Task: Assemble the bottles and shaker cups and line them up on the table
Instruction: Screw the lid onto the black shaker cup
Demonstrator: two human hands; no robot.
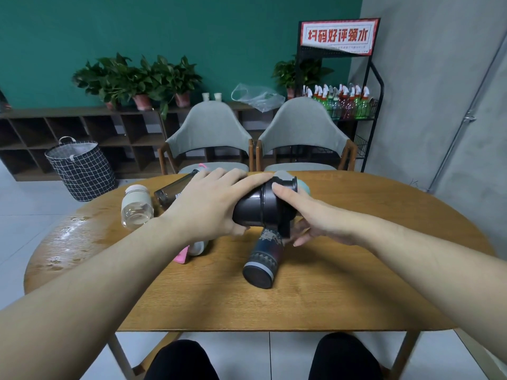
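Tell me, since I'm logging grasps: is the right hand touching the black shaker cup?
Touching. The head view shows the right hand with fingers pressed on the lid end of the black shaker cup.

Bare forearms, no sleeves or jewellery showing; black trousers [181, 360] cover the knees.

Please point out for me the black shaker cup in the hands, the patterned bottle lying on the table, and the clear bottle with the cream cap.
black shaker cup [253, 208]: head view, on its side wall.
patterned bottle [264, 255]: head view, on its body.
clear bottle [137, 212]: head view, on its clear body.
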